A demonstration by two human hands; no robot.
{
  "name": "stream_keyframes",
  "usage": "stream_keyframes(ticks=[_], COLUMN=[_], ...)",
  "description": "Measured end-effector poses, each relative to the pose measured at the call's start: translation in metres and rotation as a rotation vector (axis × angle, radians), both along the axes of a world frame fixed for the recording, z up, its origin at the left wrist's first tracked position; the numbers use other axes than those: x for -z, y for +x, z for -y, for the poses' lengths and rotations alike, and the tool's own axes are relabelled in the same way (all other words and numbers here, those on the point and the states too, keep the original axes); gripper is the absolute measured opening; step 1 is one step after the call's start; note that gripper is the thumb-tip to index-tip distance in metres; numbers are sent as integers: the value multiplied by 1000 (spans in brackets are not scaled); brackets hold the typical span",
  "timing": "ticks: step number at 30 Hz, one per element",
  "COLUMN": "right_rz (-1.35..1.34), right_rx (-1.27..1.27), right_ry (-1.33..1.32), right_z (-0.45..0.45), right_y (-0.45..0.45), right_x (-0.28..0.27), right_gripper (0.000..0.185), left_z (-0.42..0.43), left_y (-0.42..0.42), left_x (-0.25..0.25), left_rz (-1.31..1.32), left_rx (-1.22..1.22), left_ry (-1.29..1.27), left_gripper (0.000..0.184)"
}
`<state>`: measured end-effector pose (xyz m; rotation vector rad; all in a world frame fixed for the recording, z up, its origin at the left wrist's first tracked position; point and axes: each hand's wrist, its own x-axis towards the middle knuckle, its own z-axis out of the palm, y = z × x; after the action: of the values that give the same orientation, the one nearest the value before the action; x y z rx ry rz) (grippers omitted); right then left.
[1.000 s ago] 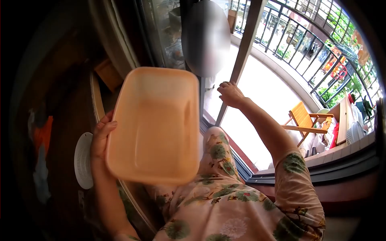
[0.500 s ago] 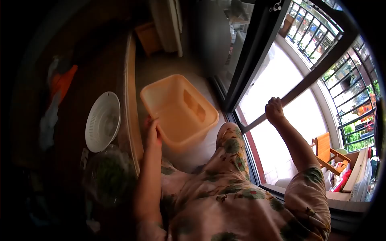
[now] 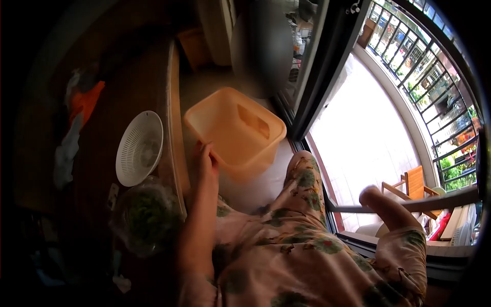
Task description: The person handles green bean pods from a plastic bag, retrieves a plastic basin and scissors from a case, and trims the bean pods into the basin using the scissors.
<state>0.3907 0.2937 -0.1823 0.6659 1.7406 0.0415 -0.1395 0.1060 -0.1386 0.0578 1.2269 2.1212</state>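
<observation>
Around the middle of the frame, the orange tub (image 3: 232,135) hangs tilted, its mouth facing up towards the wearer; the left hand (image 3: 206,155) has its near-left rim, fingers closed on that one edge and nothing else. Over at the right, the right hand (image 3: 367,195) is beside the grey door bar (image 3: 440,203); it's blurred, and I honestly can't tell how far its fingers are open or whether they grip the bar.

What might spoil this? A one-handed hold on a wide tub is the weak spot, I'd judge; the weight sits out beyond the fingers, so a loose pinch could let the far side dip or twist. The knee (image 3: 307,169) is close by the tub's lower right, and a swing that way could knock it; the right fingers, so near the bar, could be pinched if the door slides.

Now the edges: the table edge (image 3: 174,117) runs down just left of the tub, a narrow gap between; the white slotted basket (image 3: 140,148) and the bag of greens (image 3: 151,217) sit close along that side, easy to clip. The dark door frame (image 3: 332,66) slants past the tub's upper right; beyond it, the bright balcony floor (image 3: 353,133) offers the most room, with the wooden chair (image 3: 414,181) at lower right and the railing (image 3: 419,77) behind.
</observation>
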Motion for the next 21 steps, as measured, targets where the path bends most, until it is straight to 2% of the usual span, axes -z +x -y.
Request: stream_keyframes(ticks=[1, 2, 3, 4, 5, 6, 7, 13, 16, 19, 20, 21], right_rz=[13, 17, -206, -210, -238, -32, 45, 68, 48, -70, -183, -514], right_rx=[-2, -48, -133, 7, -139, 111, 196, 291, 285, 113, 42, 339], right_ry=[-54, -172, -307, -305, -515, -501, -476, -423, -401, -419, -333, 108], right_z=[15, 15, 6, 5, 5, 17, 30, 49, 43, 9, -7, 3], right_y=[1, 18, 76, 121, 150, 155, 155, 146, 136, 137, 132, 17], right_x=[-13, -1, 45, 95, 115, 122, 118, 91, 95, 149, 171, 71], right_gripper=[15, 15, 16, 17, 21, 24, 23, 20, 19, 20, 21, 22], left_z=[-1, -1, 1, 3, 6, 7, 7, 13, 15, 13, 10, 5], left_y=[-1, -3, -4, -4, -2, -1, 0, 1, -15, -31, -38, -44], left_x=[0, 2, 7, 10, 13, 21, 33, 65, 79, 75, 69, 66], left_rz=[0, -4, -4, -1, -7, -5, -2, 81, 134, 163, 164, 184], left_rx=[2, 15, 31, 46, 69, 58, 46, 14, -5, -17, -18, -26], left_ry=[16, 23, 31, 39, 70, 60, 46, 67, 98, 57, 32, 9], left_gripper=[41, 41, 41, 42, 43, 44, 45, 48, 46, 44, 44, 45])
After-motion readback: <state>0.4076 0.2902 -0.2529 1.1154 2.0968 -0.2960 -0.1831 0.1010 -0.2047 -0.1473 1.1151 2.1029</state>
